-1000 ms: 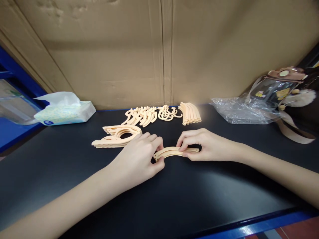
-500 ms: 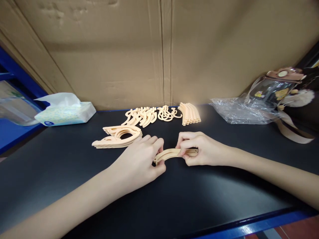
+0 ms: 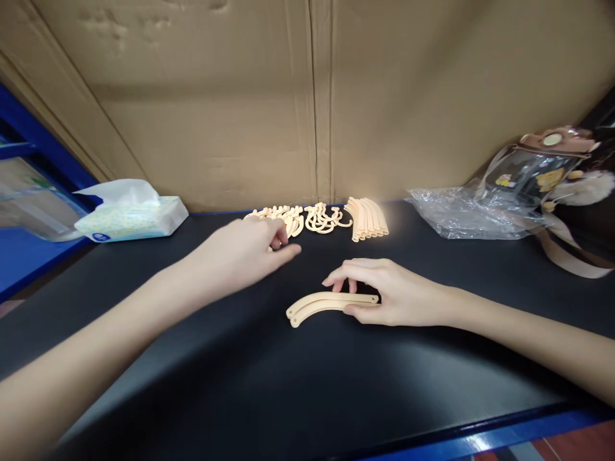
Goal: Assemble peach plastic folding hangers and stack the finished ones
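Broadly, cardboard walled off twelve o'clock behind a black table. A crumpled plastic bag and clear bottle sat toward two, a tissue pack toward ten. The left hand at eleven, thumb parted from curled fingers, partly blocked a curved-piece heap. A strip stack lay at one. Centrally, the right hand loosely surrounded two curved strips, thumb touching; its grip was unclear. Small hooks lay at twelve.
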The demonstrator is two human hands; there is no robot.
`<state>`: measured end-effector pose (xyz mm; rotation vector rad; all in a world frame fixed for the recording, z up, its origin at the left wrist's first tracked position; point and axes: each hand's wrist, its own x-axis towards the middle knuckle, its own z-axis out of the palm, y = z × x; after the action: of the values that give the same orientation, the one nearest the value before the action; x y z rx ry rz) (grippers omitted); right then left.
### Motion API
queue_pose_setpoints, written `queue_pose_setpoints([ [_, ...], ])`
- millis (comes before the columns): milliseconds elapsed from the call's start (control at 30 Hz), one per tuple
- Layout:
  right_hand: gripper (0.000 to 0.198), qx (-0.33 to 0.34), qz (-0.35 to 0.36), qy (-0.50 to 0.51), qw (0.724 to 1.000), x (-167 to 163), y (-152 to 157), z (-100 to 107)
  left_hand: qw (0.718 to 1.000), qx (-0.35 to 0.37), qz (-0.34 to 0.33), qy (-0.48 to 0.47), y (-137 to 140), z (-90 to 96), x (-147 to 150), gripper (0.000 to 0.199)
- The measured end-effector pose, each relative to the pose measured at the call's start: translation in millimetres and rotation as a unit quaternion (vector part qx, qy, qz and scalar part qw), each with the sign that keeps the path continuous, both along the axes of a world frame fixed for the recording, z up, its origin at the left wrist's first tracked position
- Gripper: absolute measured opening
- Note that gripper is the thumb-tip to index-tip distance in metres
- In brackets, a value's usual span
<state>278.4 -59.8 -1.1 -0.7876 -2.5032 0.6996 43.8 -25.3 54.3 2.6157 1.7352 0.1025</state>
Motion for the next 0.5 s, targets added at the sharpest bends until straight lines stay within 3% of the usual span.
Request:
queue_pose_setpoints([
  [67, 0.039, 0.005, -0.005, -0.012, 1.0, 0, -1, 1, 0.997, 0.04, 0.035, 0.047, 17, 1.8, 0, 0.033],
  [167, 0.034, 0.025, -0.005, -0.03, 0.999, 1, -1, 1, 0.994, 0.032, 0.076, 0.068, 38, 0.0, 2, 0.038],
  [300, 0.027, 0.07, -0.012, -0.03, 0.997, 4, 2, -2, 0.993, 0.003, 0.107, 0.056, 51, -4.2, 8, 0.042],
  [500, 0.02, 0.101, -0.03, -0.031, 0.994, 7, 8, -6, 0.99, -0.047, 0.134, -0.007, 55, -6.1, 11, 0.027],
])
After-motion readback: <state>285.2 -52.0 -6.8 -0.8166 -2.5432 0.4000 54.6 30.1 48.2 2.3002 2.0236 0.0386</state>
